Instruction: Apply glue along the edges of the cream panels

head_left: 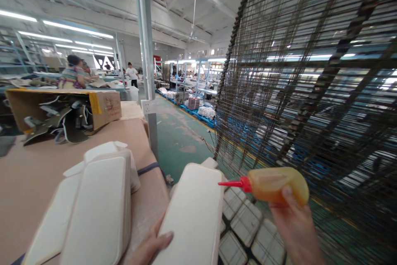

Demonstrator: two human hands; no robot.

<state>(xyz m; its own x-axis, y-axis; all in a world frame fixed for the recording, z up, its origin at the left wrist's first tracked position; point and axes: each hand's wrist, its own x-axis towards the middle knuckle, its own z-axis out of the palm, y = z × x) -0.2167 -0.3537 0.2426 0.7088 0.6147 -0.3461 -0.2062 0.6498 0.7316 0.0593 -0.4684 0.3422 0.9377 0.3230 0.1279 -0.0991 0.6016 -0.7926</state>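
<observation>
My left hand [153,242] grips the lower left edge of a stack of white rounded pads [192,211], its thumb lying on the top one. In my right hand [293,219] is a squeeze bottle [276,183] of amber liquid, tilted on its side. The bottle's red nozzle [231,183] points left, with its tip at the right edge of the top pad. Another pile of white pads [99,207] lies on the brown table to the left of my hands.
A wire mesh rack [297,70] rises at the right, with white pads [242,215] laid on its lower mesh. On the brown table [149,207] stands a cardboard box [107,110] of grey curved pieces. A metal post [144,33] stands behind the table. Several people work farther back.
</observation>
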